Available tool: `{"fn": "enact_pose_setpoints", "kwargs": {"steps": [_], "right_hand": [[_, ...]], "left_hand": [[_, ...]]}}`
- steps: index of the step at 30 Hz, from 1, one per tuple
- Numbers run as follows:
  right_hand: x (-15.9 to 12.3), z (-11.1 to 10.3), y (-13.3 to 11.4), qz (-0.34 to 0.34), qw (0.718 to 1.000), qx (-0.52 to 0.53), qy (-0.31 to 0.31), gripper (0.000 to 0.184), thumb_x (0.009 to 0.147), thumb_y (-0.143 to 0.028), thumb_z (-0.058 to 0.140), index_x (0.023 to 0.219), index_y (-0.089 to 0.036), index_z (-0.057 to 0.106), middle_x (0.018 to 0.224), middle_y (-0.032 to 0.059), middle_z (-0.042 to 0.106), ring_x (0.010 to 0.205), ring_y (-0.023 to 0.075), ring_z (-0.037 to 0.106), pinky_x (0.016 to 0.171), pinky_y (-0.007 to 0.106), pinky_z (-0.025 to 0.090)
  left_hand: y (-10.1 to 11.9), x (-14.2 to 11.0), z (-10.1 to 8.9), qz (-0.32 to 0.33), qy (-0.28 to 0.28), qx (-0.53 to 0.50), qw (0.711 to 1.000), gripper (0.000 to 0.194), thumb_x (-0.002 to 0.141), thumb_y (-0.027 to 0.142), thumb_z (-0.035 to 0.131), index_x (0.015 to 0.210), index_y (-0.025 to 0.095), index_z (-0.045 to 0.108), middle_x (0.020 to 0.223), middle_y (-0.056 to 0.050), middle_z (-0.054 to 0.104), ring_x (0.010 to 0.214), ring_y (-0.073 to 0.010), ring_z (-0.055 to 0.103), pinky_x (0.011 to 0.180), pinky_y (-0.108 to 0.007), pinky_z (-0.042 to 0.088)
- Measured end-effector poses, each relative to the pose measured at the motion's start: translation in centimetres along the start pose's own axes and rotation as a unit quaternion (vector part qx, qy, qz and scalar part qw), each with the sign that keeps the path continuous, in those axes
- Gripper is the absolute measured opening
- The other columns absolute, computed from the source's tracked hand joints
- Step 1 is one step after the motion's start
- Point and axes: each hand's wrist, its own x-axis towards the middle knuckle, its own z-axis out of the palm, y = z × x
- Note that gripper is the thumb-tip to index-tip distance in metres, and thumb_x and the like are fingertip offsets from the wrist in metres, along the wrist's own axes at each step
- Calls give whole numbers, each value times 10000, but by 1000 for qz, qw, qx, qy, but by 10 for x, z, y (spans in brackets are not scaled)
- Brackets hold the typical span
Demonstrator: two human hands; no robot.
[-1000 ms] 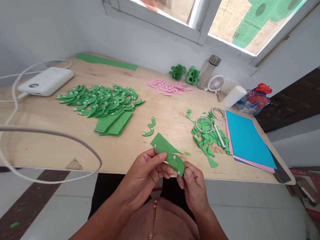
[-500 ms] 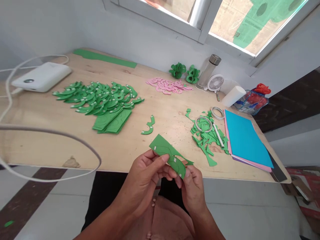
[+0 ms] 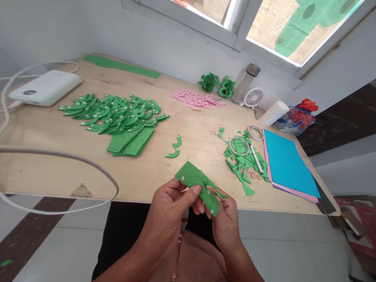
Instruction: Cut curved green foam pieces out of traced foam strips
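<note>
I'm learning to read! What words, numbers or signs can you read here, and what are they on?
No words or numbers can be read.
Brown sheet by the window: faint print, too blurred to read.
White box: dark oval mark, too small to read.
Held green paper: drawn lines, no letters visible.

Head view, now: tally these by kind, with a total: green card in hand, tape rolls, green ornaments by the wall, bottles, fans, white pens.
Green card in hand: 1 (any layers uncounted)
Tape rolls: 2
Green ornaments: 2
Bottle: 1
Fan: 1
White pen: 1
Total: 8
</note>
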Motion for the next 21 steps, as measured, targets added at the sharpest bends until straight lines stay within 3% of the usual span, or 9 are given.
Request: {"fn": "enact_pose_setpoints", "kwargs": {"steps": [5, 10, 21], "right_hand": [[-1, 4, 8, 15, 997, 67, 28, 424, 878, -475, 565, 556, -200, 540, 512, -28, 427, 471, 119, 349, 480, 273, 293], [-2, 8, 14, 31, 994, 98, 41, 495, 886, -470, 552, 491, -213, 397, 496, -33, 415, 442, 104, 324, 477, 276, 264], [1, 11, 15, 23, 990, 132, 41, 523, 880, -539, 550, 500, -197, 438, 457, -50, 389, 438, 95, 277, 482, 287, 198]], "left_hand": [[-5, 3, 0, -8, 50, 29, 998, 172, 718, 320, 717, 678, 195, 604, 438, 57, 507, 465, -128, 511, 529, -260, 455], [-7, 3, 2, 0, 59, 26, 998, 170, 694, 313, 724, 681, 197, 602, 454, 64, 496, 442, -128, 494, 495, -273, 450], [-8, 5, 5, 32, 70, 21, 997, 128, 685, 267, 718, 698, 177, 628, 444, 74, 497, 422, -100, 484, 485, -234, 437]]}}
